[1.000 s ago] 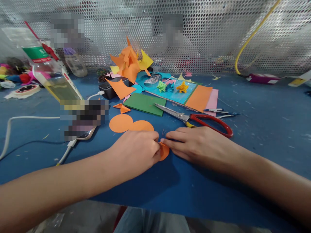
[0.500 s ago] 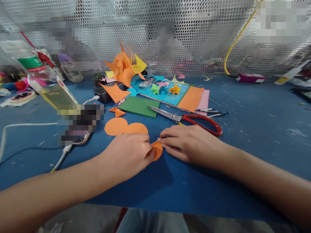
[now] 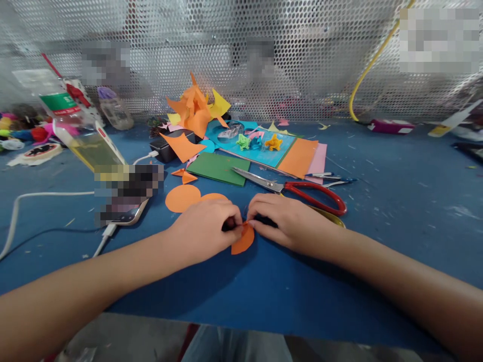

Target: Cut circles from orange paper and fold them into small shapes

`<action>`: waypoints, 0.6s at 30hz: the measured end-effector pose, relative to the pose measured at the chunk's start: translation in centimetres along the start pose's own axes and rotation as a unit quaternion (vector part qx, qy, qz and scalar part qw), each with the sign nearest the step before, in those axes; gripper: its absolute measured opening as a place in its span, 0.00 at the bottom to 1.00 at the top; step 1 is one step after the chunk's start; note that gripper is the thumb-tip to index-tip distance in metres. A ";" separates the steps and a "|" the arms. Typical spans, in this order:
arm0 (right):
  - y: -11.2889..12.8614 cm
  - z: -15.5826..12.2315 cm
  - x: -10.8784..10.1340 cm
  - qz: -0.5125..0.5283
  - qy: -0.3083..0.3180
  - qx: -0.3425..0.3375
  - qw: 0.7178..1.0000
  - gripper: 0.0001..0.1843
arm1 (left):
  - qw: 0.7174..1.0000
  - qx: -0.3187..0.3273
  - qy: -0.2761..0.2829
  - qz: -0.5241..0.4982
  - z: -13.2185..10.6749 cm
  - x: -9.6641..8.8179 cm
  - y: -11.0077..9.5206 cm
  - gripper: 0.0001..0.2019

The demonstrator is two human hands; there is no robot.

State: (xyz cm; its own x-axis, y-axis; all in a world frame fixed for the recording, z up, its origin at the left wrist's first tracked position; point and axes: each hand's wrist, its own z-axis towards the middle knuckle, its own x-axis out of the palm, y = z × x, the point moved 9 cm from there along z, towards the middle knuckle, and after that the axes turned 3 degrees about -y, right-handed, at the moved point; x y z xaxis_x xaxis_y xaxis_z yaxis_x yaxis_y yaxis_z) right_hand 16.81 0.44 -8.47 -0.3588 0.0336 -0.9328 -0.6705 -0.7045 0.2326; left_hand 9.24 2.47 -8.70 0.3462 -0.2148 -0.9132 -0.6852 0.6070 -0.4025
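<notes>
Between my hands is a folded piece of orange paper (image 3: 242, 242) with a rounded lower edge, close above the blue table. My left hand (image 3: 211, 223) pinches its upper edge between thumb and fingers. From the other side, my right hand (image 3: 285, 221) pinches the same edge at its fingertips. Two orange paper circles lie just beyond my left hand: one circle (image 3: 183, 198) shows whole, the other (image 3: 214, 196) is partly covered by that hand. Red-handled scissors (image 3: 287, 187) rest behind my right hand, blades pointing left.
Green paper (image 3: 219, 168), a blue packet (image 3: 260, 148) with small folded paper stars, and orange scraps (image 3: 192, 108) lie farther back. A phone (image 3: 130, 196) on a white cable and a tilted bottle (image 3: 83, 133) stand at left. A perforated metal screen (image 3: 302, 60) closes off the back.
The fingers of my left hand have shifted up along the orange paper, baring more of its lower part. My right fingers have curled into a tighter pinch. The view has tilted slightly.
</notes>
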 end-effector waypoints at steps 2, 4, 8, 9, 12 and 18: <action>0.3 0.2 0.2 -0.048 0.010 -0.006 0.999 0.07 | 1.000 0.000 0.003 -0.009 0.0 0.0 0.1 0.06; 0.7 0.2 0.2 -0.077 0.013 -0.015 0.997 0.07 | 1.000 -0.001 0.006 -0.026 0.0 0.1 0.2 0.07; 1.5 -0.1 0.1 -0.135 0.014 -0.055 0.989 0.07 | 0.996 -0.005 0.003 -0.084 0.2 -0.3 0.3 0.08; 1.8 -0.2 -0.1 -0.160 0.006 -0.072 0.985 0.07 | 0.995 -0.007 0.003 -0.102 0.2 -0.4 0.2 0.07; 2.5 -0.4 -1.5 -0.220 -0.054 -0.093 0.970 0.08 | 0.988 -0.015 -0.002 -0.157 0.3 -0.9 0.2 0.08; 1.8 -0.8 -4.7 0.008 -0.206 -0.005 0.978 0.05 | 0.978 0.057 -0.099 -0.176 -0.2 -3.5 -1.2 0.06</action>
State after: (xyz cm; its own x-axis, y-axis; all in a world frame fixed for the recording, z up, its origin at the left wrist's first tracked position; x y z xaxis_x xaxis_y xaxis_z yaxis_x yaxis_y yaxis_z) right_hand 17.81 -1.49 -3.91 -0.6024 0.3036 -0.7382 -0.6569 -0.7139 0.2424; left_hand 8.70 2.39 -5.05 0.6727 -0.2799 -0.6849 -0.4298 0.6057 -0.6696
